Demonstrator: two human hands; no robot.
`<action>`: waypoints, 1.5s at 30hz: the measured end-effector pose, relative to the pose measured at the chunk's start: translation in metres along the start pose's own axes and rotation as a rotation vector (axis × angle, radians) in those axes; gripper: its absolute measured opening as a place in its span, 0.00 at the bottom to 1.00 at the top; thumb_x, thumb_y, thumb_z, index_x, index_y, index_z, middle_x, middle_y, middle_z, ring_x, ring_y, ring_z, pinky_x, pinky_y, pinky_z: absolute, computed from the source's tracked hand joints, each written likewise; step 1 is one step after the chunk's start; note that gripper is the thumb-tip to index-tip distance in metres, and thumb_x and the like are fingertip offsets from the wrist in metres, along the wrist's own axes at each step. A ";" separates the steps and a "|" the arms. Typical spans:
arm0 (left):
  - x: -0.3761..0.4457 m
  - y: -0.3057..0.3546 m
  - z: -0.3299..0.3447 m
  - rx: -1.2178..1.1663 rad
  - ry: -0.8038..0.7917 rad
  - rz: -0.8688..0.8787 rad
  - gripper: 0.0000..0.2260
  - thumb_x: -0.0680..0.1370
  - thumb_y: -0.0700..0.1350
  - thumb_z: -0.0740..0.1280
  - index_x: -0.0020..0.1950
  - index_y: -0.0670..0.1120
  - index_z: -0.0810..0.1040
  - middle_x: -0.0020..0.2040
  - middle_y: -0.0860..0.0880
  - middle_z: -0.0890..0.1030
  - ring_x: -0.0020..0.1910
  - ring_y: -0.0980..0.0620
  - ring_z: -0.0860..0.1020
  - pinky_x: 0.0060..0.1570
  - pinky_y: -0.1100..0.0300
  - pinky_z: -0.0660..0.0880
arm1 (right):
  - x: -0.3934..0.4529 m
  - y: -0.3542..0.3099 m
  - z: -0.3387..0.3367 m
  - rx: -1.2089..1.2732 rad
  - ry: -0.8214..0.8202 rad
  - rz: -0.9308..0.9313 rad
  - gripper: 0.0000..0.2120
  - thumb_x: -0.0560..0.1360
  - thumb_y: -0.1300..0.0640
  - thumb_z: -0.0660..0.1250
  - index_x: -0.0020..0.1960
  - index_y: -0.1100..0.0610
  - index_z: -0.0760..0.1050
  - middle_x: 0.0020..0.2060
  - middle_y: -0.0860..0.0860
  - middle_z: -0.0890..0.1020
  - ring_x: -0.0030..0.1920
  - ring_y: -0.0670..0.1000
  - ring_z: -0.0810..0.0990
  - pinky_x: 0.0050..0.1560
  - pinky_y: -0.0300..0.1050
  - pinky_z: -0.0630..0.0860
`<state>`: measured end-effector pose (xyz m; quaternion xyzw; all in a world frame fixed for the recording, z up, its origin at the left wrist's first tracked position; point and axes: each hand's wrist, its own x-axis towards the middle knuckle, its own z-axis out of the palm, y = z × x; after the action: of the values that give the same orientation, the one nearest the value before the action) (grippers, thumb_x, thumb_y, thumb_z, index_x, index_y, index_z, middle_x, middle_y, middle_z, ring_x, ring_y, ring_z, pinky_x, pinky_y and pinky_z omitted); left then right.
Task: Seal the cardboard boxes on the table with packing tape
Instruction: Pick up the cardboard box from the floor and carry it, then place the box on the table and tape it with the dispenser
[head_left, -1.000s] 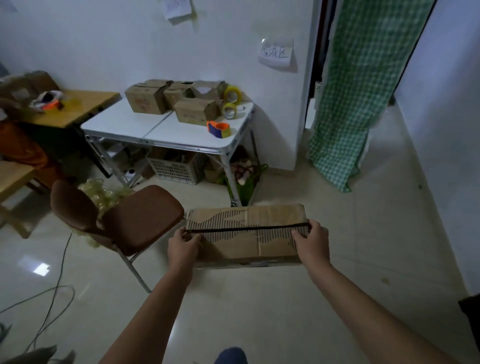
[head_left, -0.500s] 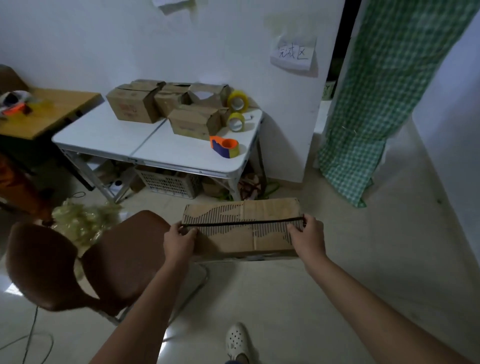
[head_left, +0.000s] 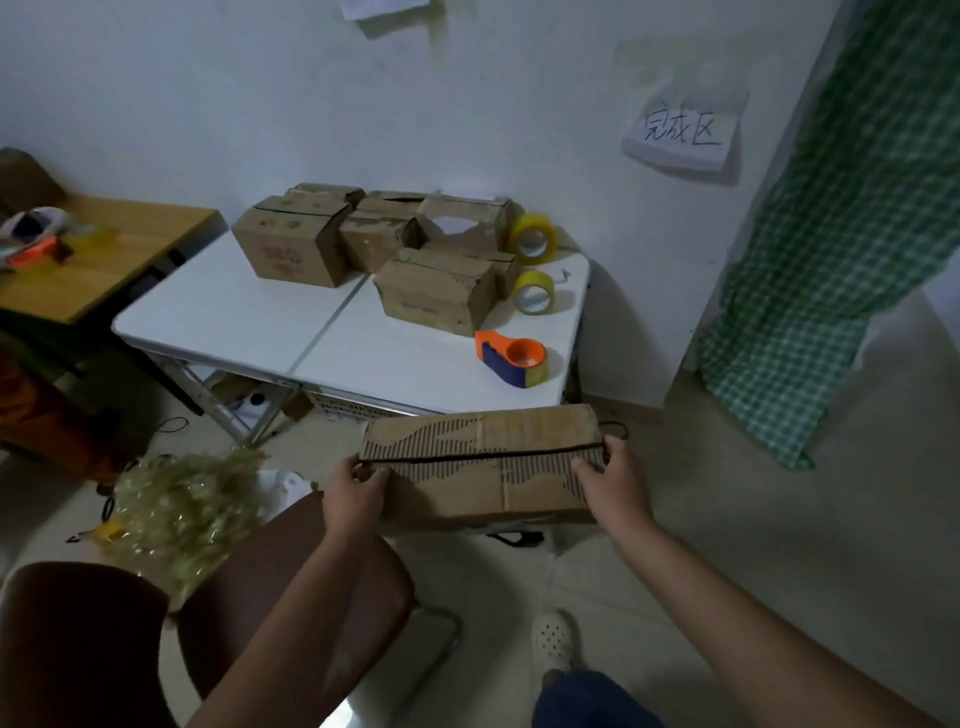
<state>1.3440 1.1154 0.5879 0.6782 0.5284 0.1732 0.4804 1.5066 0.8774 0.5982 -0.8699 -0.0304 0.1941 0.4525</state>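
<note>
The box (head_left: 480, 462) has come much closer to the counter (head_left: 223, 322), now just short of its near edge, both hands' fingers curled round its ends: left hand (head_left: 356, 493), right hand (head_left: 613, 486). Its top seam looks untaped; the tape dispenser (head_left: 511, 358) waits there, so setting down seems next.

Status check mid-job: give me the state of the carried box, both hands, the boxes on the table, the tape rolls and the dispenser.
Carried cardboard box: held off the table, flaps closed, dark seam along the top.
Left hand: grips the box's left end.
Right hand: grips the box's right end.
Boxes on the white table: clustered at the back, one with flaps open.
Yellow tape rolls: two, standing on edge.
Orange tape dispenser: resting on the table, untouched.
</note>
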 end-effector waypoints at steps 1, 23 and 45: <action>0.014 0.003 0.000 -0.001 0.007 -0.006 0.15 0.78 0.41 0.69 0.64 0.43 0.76 0.54 0.43 0.81 0.56 0.42 0.78 0.58 0.43 0.76 | 0.012 -0.008 0.008 0.009 -0.013 -0.009 0.22 0.76 0.52 0.67 0.68 0.57 0.69 0.62 0.56 0.74 0.61 0.57 0.75 0.60 0.55 0.75; 0.256 0.096 0.006 -0.117 0.216 -0.174 0.17 0.79 0.36 0.64 0.68 0.42 0.74 0.56 0.44 0.77 0.52 0.47 0.74 0.49 0.55 0.70 | 0.204 -0.147 0.141 0.026 -0.237 -0.092 0.21 0.75 0.54 0.68 0.66 0.57 0.69 0.62 0.55 0.71 0.61 0.55 0.72 0.60 0.53 0.74; 0.501 0.086 -0.008 0.238 -0.155 0.052 0.19 0.78 0.45 0.67 0.68 0.47 0.72 0.61 0.43 0.75 0.61 0.40 0.75 0.62 0.40 0.73 | 0.270 -0.214 0.290 -0.038 0.037 0.165 0.19 0.77 0.52 0.66 0.64 0.61 0.71 0.61 0.58 0.71 0.59 0.58 0.73 0.59 0.52 0.74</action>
<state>1.5768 1.5632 0.5267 0.7553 0.4889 0.0688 0.4311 1.6761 1.2899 0.5365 -0.8814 0.0461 0.2140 0.4186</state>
